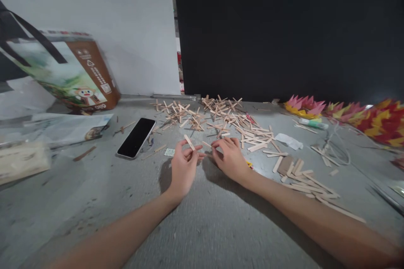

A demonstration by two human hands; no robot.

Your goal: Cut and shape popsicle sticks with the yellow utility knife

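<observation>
"Hands, and what did they hold?"

"Left hand: narrowed to a pinch, one craft stick jutting up at a tilt. Right hand: fingers bunched, second stick pinched by its end, part of the grip hidden. Both pieces stood mid-scene over the grey surface, just nearer than the crossed sticks."

"Risks noted?"

"Slippage, I judged, should a light pinch have let so thin a piece turn. Scatter also: a far reach could have caught the crossed sticks, and a rightward sweep of the right forearm the loose sticks beside it."

"Edges and room?"

"Far limit: black panel. Left limit: phone, lying flat. Near side, between the forearms: most room for moving, by my reckoning."
</observation>
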